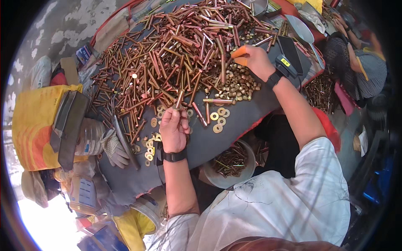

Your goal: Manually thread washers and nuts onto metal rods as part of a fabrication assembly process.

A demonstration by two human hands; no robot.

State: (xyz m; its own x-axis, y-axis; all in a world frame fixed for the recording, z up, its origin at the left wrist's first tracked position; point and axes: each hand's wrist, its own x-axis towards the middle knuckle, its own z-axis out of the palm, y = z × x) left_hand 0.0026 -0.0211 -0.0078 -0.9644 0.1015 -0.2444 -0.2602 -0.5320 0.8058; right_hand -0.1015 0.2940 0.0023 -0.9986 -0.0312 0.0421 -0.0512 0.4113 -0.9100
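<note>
At the far left of the scene, a yellow bag (31,125) stands beside grey panels (69,125), with a clear plastic jar (89,136) just to the right of them. A pale knitted glove (114,149) lies at the left edge of the grey surface (134,180), next to a long dark metal bar (127,146). From there a large heap of coppery bolts (155,62) spreads over the far part of the surface, loose at its left side and thicker toward the middle.

Near the left hand (172,130), some brass-coloured washers (149,150) lie in a loose cluster to its left. The left hand, with a dark band on its wrist, pinches a single bolt (180,99) between thumb and fingers; the shaft points toward the far side, in front of the heap. To the right of this hand, a few bolts lie apart from the heap, one of them crosswise, and more flat washers (220,119) sit near them. Below the near edge, a pale bucket (215,179) holds more bolts.

Farther right, small metal sleeves (240,85) form a pile against the heap. The right hand (256,60), with orange covers (240,52) on its fingertips, reaches over the far side of that pile, thumb and fingers drawn close; whether they grip anything I cannot tell. Right of it are a dark device (289,54) and a metal scoop (301,29), then another person in a striped top (370,71).
</note>
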